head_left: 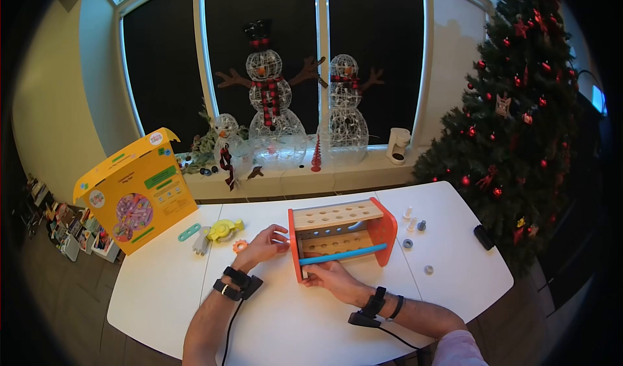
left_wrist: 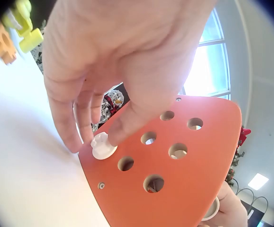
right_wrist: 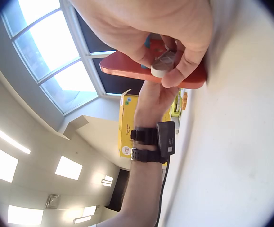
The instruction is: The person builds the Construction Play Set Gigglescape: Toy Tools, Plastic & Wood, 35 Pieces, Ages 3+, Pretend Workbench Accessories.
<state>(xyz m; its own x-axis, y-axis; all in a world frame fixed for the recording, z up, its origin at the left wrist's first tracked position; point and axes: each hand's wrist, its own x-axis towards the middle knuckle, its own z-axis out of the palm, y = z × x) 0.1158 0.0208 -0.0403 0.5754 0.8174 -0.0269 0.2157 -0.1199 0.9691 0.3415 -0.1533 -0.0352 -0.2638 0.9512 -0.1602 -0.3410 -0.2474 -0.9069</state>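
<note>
A toy toolbox with red end panels, a blue bar [head_left: 344, 254] and a perforated wooden top shelf [head_left: 337, 214] stands on the white table. At its left end, my left hand [head_left: 263, 246] pinches the head of a white toy bolt [left_wrist: 103, 147], which sits against a lower corner of the red panel [left_wrist: 193, 170]. Other holes in that panel are bare, and the bolt's shaft is hidden. My right hand [head_left: 334, 281] is at the toolbox's near left corner, gripping a round whitish nut [right_wrist: 160, 71] between thumb and fingers, close by the panel's inner side.
Left of the toolbox lie an orange gear [head_left: 240, 246], a yellow-green toy [head_left: 226, 228], a grey piece [head_left: 201, 241] and a teal strip [head_left: 189, 232]. A yellow box [head_left: 139, 194] stands behind them. To the right are several toy bolts [head_left: 411, 224], grey nuts [head_left: 407, 243] and a black object [head_left: 483, 237].
</note>
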